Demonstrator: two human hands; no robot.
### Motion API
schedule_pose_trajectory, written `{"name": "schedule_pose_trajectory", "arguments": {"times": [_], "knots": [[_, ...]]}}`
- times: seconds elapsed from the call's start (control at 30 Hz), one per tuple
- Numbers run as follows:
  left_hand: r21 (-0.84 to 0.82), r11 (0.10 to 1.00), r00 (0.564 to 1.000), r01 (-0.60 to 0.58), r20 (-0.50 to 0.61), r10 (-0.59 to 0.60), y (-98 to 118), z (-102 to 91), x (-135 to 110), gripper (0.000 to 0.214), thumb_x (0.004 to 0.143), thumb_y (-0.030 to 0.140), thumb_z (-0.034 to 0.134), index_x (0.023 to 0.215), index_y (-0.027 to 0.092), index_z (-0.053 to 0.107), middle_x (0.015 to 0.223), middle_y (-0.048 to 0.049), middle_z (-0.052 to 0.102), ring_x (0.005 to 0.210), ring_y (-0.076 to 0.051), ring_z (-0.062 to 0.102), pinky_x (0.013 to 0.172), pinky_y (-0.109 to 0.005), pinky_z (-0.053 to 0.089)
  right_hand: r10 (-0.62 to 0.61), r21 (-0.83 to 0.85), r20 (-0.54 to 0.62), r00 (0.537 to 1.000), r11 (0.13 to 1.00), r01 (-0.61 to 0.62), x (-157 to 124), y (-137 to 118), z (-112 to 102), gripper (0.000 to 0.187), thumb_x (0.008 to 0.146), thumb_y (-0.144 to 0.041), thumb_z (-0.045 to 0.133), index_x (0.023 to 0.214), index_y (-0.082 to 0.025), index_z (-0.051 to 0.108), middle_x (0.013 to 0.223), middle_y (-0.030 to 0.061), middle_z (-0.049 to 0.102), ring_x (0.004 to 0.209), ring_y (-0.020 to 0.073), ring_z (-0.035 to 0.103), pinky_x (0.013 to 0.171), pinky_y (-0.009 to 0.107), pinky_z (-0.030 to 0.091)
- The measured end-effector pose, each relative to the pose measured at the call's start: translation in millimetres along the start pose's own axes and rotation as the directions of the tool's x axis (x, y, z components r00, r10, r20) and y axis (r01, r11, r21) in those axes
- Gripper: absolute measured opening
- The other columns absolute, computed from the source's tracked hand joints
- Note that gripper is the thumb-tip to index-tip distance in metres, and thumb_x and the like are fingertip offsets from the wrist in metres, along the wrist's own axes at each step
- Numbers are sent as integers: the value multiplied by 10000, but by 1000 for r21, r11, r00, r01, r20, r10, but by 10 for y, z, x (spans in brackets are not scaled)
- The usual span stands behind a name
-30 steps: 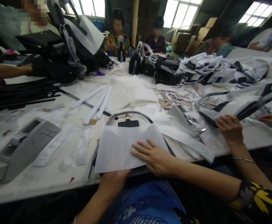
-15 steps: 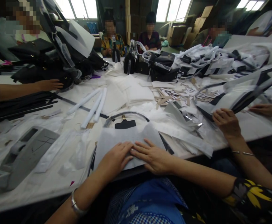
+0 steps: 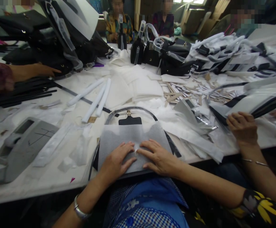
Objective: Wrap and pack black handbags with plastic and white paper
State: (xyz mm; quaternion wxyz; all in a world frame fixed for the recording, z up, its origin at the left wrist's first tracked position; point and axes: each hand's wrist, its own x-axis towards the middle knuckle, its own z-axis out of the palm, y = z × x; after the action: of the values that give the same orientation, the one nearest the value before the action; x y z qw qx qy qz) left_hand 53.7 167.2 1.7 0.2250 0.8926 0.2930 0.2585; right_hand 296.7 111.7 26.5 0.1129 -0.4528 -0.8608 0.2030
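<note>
A thin white sheet lies over a black handbag, whose dark edge shows at the left. Above the sheet stick out the bag's wrapped handle and a black leather tag with a gold clasp. My left hand rests on the sheet with fingers stretched. Opposite it, my right hand presses down with its fingers spread, fingertips close to those of the left. Neither hand grips anything.
Grey tape dispensers stand left and right. White foam tubes, a stack of white sheets and cardboard strips lie behind. Black handbags fill the back. At right, a co-worker's hand holds another bag; another reaches in from the left.
My hands have drawn slightly apart on the sheet, which now lies flatter over the bag. The view has tipped downward. The co-worker's hand at the left has shifted left.
</note>
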Motion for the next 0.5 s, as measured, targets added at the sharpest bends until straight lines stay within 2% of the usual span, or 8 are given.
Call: {"name": "schedule_pose_trajectory", "arguments": {"times": [0.23,0.37,0.5], "knots": [[13,1000,1000,-24,4,23,21,-21,3,259,945,285,589,1175,166,595,1309,-120,656,1248,-232,597,1102,-448,467,-22,-65,44,999,998,25,-15,2,-10,527,993,-516,464,1420,-212,515,1472,180,441,1413,311,346,1183,555,241],[22,1000,1000,-19,5,19,25,-20,10,221,942,275,585,1132,168,626,1297,-122,663,1258,-243,590,1099,-457,471,-16,-39,54,998,999,18,-5,-8,-8,496,1008,-486,456,1411,-205,522,1467,161,474,1417,285,362,1195,531,232],[82,992,995,-90,-36,94,32,-9,14,192,953,267,558,1099,177,645,1260,-109,688,1232,-238,611,1075,-435,495,10,4,40,999,1000,-10,-3,-33,-23,413,1038,-402,420,1387,-221,546,1452,117,521,1416,243,385,1209,500,203]]}}
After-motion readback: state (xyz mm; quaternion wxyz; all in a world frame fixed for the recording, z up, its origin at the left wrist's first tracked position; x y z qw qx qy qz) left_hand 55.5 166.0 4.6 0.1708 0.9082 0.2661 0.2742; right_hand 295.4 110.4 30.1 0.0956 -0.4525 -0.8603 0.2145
